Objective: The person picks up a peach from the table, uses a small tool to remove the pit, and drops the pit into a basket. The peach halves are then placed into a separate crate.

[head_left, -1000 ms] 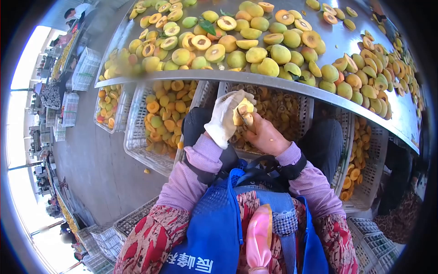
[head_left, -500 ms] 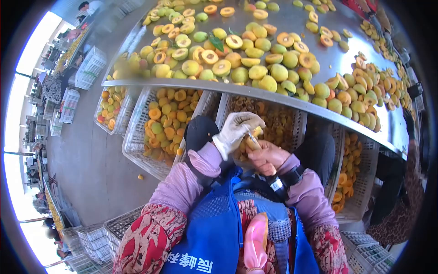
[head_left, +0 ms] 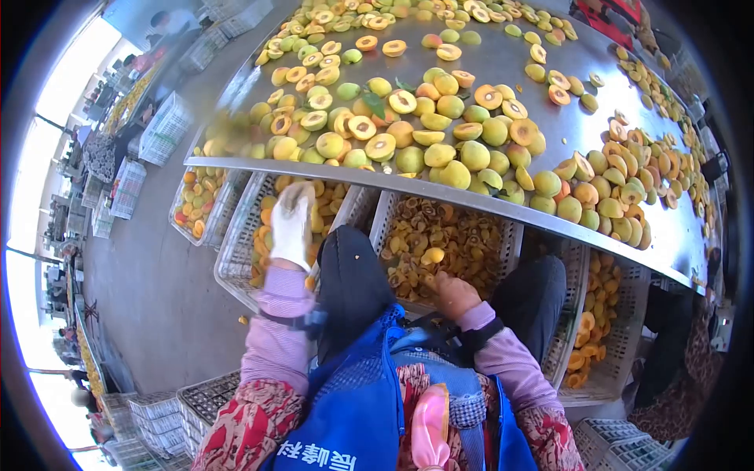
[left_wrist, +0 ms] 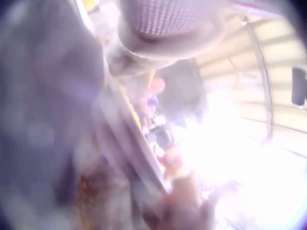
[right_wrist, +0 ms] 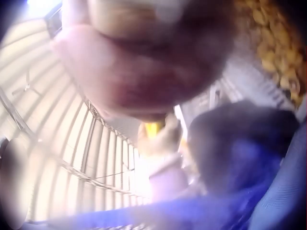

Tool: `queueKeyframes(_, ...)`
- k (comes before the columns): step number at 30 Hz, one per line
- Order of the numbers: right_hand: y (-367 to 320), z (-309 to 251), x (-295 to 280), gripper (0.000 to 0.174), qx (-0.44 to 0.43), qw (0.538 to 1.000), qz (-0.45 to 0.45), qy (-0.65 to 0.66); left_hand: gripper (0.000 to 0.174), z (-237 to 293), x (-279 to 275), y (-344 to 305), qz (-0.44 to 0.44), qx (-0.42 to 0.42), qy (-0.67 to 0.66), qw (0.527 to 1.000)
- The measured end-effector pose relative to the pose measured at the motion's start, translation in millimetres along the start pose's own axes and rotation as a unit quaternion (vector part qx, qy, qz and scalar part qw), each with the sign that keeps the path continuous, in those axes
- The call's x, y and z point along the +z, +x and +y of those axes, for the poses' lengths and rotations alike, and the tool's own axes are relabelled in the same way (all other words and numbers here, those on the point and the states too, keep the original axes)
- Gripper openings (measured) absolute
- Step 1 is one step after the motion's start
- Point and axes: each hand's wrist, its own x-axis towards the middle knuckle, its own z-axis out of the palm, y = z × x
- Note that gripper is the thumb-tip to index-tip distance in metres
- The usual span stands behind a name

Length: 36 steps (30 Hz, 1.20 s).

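Observation:
My left hand [head_left: 292, 224], in a pale work glove, is blurred over the left white crate [head_left: 234, 239] of halved peaches. In the right wrist view, a yellow peach piece [right_wrist: 152, 129] shows between the gloved fingers and thumb. My bare right hand [head_left: 458, 297] is held low at the near side of the middle crate [head_left: 514, 245], its fingers curled round a small pitting tool [head_left: 430, 282], mostly hidden by the hand. A round yellow piece [head_left: 432, 256] appears over the scraps in that crate. The left wrist view is washed out.
A metal table [head_left: 503, 71] carries many halved peaches [head_left: 381, 147], its front edge running above the crates. My dark-clad knees flank the middle crate. Another crate [head_left: 616, 369] with peach halves stands at right. Stacked crates [head_left: 153, 416] are at lower left.
My hands were together working on a peach; my left hand has since moved left over the left crate. The right hand has lowered slightly. The head view has tilted, showing more table.

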Motion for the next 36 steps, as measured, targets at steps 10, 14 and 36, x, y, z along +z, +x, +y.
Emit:
queueKeyframes(10,9.6,-24.9,-42.9,0.033,-0.075,0.986,0.09,0.119,0.03,103.9,141.8,163.7,-0.243,0.167,0.208,0.933)
queueKeyframes(14,8.0,-21.8,-63.5,0.034,-0.04,0.99,0.042,0.127,0.039,85.8,240.7,214.8,-0.211,0.307,0.271,0.888)
queueKeyframes(36,2.5,-29.7,-51.3,0.029,-0.145,0.934,0.189,0.265,0.032,72.1,138.6,163.7,-0.229,-0.06,-0.16,0.958)
